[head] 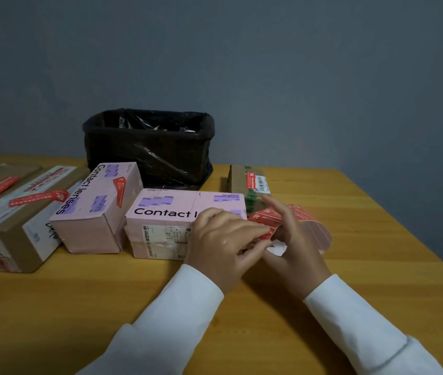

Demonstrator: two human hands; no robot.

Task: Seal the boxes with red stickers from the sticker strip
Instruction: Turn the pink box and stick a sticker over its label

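A pink "Contact lenses" box (166, 212) lies flat in the middle of the table with no red sticker visible on it. Just right of it my right hand (293, 239) holds the red sticker strip (307, 220), which curls over my fingers. My left hand (223, 239) pinches the end of a red sticker (266, 235) on that strip. A second pink box (93, 209) to the left carries a red sticker (119, 191). Two brown boxes (6, 212) at far left carry red stickers. A small brown box (247, 185) behind my hands also has one.
A bin lined with a black bag (147, 147) stands at the back of the yellow wooden table (79, 307), against a grey wall. The table's right edge runs diagonally at the right.
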